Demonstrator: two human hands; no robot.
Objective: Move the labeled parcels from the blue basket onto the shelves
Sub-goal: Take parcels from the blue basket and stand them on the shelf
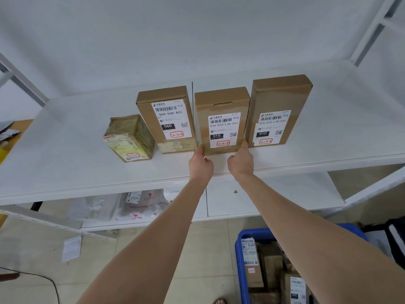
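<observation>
The white upper shelf spans the view in front of a white wall. A lower shelf sits beneath it, above a tiled floor. The blue basket stands on the floor at near right and contains further labeled parcels.

Four parcels line the upper shelf, labels toward the camera. Parcel 3-3-7 is third from the left, close between parcel 3-3-6 and parcel 3-3-8. A taped parcel lies leftmost.

The left hand grips the near left corner of parcel 3-3-7. The right hand grips the near right corner. The fingers of each hand are curled at the near edge, with one digit raised along each side.
</observation>
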